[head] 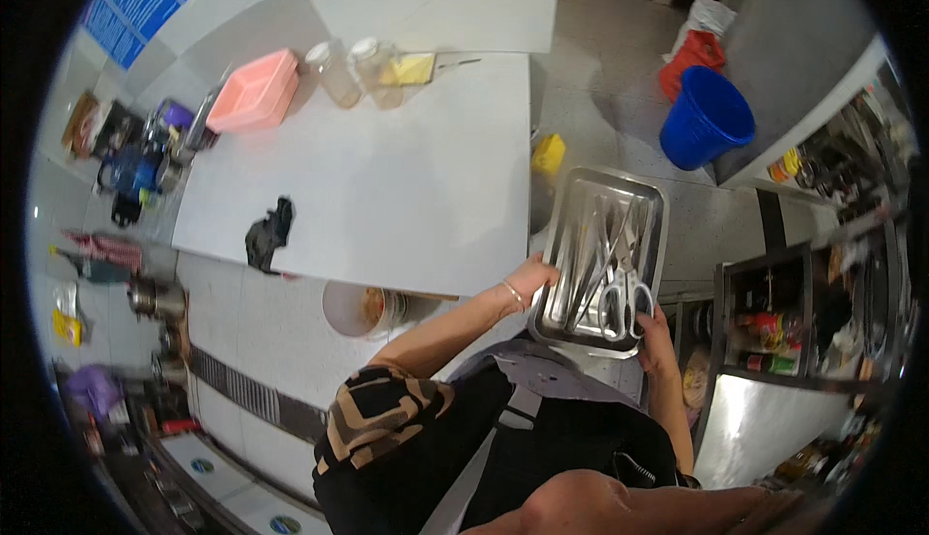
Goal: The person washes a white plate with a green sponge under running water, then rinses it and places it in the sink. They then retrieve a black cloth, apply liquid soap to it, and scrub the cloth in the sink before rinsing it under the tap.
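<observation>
A rectangular stainless-steel tray (662, 234) is held off the right end of the white table (406, 194), tilted in view. My left hand (535, 279) grips its left rim. The lower right rim is in my right hand (655, 332), close to the scissor handles. Inside lie kitchen scissors (625, 292) with pale handles and several long metal utensils (584, 259), which look like tongs or similar tools. Fingers under the tray are hidden.
The table bears pink plastic baskets (254, 92), two clear jars (335, 78), a yellow pad (414, 69) and a crumpled black cloth or glove (268, 236). A blue bin (704, 121) stands on the floor beyond the tray. Crowded dark shelves (769, 317) are at right.
</observation>
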A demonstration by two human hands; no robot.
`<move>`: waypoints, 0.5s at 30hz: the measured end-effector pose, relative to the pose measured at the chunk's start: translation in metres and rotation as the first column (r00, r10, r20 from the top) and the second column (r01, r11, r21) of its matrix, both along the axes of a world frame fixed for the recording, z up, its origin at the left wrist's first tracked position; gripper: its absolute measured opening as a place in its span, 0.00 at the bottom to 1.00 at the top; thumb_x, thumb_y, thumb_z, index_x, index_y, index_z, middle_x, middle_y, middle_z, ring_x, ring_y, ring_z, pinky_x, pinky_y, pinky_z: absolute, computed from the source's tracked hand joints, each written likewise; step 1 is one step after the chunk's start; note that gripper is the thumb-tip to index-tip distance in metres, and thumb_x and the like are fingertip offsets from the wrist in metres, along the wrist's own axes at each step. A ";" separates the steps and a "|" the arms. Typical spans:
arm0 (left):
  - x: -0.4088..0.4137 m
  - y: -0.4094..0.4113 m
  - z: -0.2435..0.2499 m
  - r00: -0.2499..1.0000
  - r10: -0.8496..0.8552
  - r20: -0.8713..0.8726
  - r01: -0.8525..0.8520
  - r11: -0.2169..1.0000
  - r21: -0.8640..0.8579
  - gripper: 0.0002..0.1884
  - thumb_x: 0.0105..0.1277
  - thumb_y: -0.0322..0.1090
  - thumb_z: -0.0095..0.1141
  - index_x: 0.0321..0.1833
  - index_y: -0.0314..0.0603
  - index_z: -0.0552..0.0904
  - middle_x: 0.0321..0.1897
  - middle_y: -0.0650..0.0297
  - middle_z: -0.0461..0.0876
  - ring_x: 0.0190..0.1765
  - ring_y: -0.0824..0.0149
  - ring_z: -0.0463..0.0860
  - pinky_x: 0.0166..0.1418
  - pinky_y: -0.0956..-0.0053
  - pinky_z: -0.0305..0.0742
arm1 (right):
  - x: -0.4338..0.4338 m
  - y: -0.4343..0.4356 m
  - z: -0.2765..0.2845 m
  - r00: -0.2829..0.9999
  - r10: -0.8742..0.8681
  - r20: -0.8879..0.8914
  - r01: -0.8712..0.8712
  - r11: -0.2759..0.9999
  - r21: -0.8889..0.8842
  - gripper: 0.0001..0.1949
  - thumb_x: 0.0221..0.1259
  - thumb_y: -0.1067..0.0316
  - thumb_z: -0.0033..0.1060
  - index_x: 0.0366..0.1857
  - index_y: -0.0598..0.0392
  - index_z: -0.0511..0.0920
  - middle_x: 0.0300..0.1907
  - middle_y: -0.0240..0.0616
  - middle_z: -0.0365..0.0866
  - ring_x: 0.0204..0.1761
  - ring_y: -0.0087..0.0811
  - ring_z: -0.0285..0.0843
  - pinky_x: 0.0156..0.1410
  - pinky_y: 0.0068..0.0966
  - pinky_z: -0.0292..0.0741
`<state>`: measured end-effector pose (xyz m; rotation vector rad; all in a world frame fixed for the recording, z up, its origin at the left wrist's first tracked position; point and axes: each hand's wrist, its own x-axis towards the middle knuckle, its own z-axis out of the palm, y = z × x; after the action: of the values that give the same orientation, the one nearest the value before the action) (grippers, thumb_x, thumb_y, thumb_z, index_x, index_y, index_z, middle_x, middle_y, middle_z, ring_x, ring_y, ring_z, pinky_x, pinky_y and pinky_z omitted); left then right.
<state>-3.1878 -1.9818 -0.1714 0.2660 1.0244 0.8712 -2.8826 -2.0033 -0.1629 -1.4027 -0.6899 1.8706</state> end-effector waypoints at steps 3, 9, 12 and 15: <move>-0.006 -0.009 -0.036 0.984 0.120 -0.128 -0.124 0.992 -0.023 0.12 0.54 0.20 0.55 0.43 0.37 0.78 0.28 0.71 0.75 0.31 0.72 0.76 0.36 0.70 0.79 | -0.022 0.010 0.016 1.000 0.005 -0.015 -0.004 0.995 0.096 0.21 0.70 0.76 0.50 0.67 0.58 0.74 0.55 0.36 0.84 0.53 0.30 0.82 0.60 0.28 0.76; -0.013 -0.017 -0.015 0.983 0.183 -0.013 -0.173 0.951 0.258 0.28 0.68 0.31 0.61 0.72 0.39 0.74 0.55 0.59 0.85 0.58 0.68 0.84 0.59 0.70 0.79 | -0.019 0.070 -0.023 0.987 0.155 0.042 -0.160 0.941 0.298 0.23 0.66 0.79 0.47 0.65 0.61 0.76 0.53 0.36 0.84 0.46 0.30 0.82 0.54 0.27 0.79; -0.039 -0.072 0.027 0.936 0.348 -0.051 -0.316 0.895 0.314 0.35 0.76 0.45 0.61 0.83 0.50 0.62 0.71 0.59 0.75 0.69 0.63 0.76 0.69 0.65 0.75 | -0.049 0.073 -0.019 0.968 0.246 -0.048 -0.229 0.945 0.232 0.23 0.67 0.77 0.47 0.67 0.61 0.74 0.53 0.37 0.83 0.47 0.31 0.83 0.54 0.28 0.79; -0.098 -0.127 0.035 0.871 0.475 -0.127 -0.421 0.853 0.307 0.30 0.78 0.47 0.59 0.80 0.52 0.67 0.66 0.60 0.78 0.67 0.63 0.78 0.68 0.65 0.76 | -0.077 0.075 -0.016 0.960 0.259 -0.105 -0.233 0.949 0.210 0.23 0.68 0.76 0.47 0.68 0.59 0.73 0.53 0.36 0.83 0.49 0.31 0.82 0.54 0.30 0.79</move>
<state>-3.2854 -2.1089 -0.1361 0.3556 1.1761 1.4440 -2.9596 -1.9287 -0.1788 -1.0977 -0.9923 2.0025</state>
